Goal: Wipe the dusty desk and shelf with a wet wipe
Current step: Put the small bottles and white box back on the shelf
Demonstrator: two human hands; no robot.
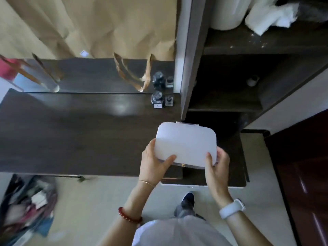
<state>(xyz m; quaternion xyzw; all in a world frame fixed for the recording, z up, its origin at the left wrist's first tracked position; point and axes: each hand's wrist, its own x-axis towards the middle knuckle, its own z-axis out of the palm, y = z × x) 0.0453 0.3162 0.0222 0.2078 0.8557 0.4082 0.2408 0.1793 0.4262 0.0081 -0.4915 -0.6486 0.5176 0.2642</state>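
The person stands at the right end of the dark desk point(71, 132), holding a white case point(186, 144) in both hands over the desk's near right corner. The left hand point(154, 166) grips the case's near left corner, thumb curled over the lid and fingers out of sight underneath. The right hand point(216, 164) grips the near right corner the same way — thumb on top, fingers wrapped around the edge. A small gold clasp point(183, 164) shows on the case's front edge between the two thumbs. Whether the case rests on the desk or hangs just above it, I cannot tell.

At the back right of the desk stand two small dark bottles point(160, 100), close together against the mirror point(99, 75), which doubles them. Just beside them rises the shelf point(248, 45) — dark boards, with white specks on the upper one, where a crumpled white cloth point(269, 16) lies next to a white round container point(227, 13). A small pale cup point(252, 80) sits deeper in the compartment below.

The left wrist wears a red bead bracelet point(128, 214), the right a white watch point(232, 208). On the floor to the left sits a bag of clutter point(28, 208).
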